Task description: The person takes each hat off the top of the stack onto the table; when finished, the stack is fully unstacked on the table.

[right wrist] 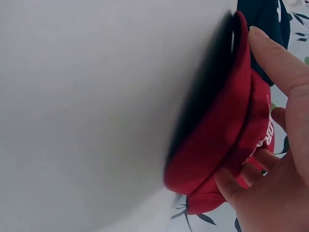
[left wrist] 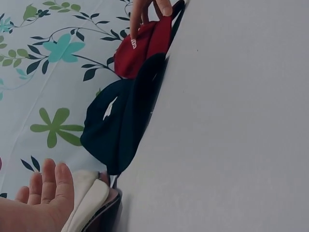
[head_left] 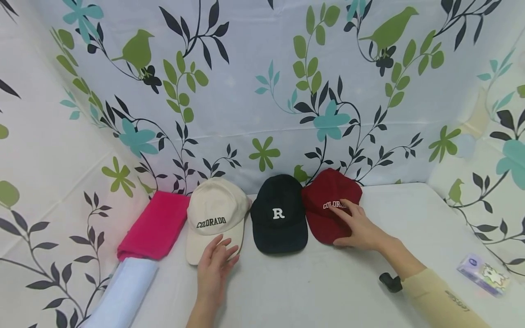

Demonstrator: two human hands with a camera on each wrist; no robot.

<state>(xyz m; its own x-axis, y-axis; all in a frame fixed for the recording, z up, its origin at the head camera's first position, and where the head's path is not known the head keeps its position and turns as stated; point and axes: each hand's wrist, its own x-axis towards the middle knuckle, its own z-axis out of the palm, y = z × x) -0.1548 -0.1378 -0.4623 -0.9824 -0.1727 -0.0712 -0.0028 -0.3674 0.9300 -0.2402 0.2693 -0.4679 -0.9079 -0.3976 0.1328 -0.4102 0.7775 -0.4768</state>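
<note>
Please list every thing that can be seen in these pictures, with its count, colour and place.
beige cap: 1, cream, lettered COLORADO, left of the row
black cap: 1, black with white R, middle
red cap: 1, dark red, right of the row
pink cloth: 1, folded, left of the beige cap
white cloth: 1, in front of the pink cloth
tissue pack: 1, pale purple, table's right edge
table: 1, white
backdrop: 1, white, leaf and bird print
left hand: on the beige cap's brim
right hand: on the red cap
</note>
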